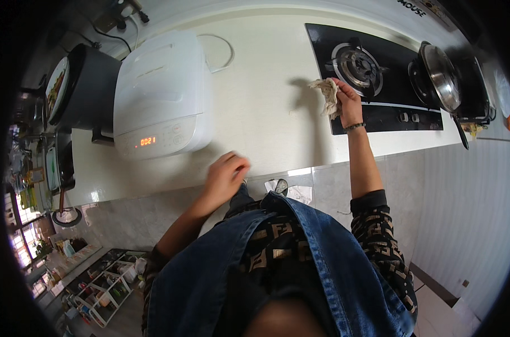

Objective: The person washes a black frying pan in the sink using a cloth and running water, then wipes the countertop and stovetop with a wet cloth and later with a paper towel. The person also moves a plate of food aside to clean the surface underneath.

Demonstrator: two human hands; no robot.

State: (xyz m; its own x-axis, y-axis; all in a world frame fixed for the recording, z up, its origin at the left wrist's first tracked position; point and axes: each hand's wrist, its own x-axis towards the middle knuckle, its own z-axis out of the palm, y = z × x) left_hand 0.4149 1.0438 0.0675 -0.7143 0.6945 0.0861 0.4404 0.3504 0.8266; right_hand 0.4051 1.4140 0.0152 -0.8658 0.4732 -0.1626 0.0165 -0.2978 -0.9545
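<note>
A crumpled beige cloth (328, 96) hangs from the fingers of my right hand (348, 99), at the left edge of the black gas stove (383, 90). The cloth casts a shadow on the pale countertop (263, 97). My left hand (227, 170), blurred, is over the counter's front edge with its fingers curled; I see nothing in it. Beyond that hand, to the left, stands a white countertop appliance (162, 92) with a lit display. The near burner (358, 69) has its metal pan support around it.
A steel pan (442, 78) with a black handle stands on the stove's right side. Left of the white appliance, a dark appliance (97, 84) bears a plate of food (57, 90). Papers (299, 193) lie on the floor; a white rack (107, 295) stands at lower left.
</note>
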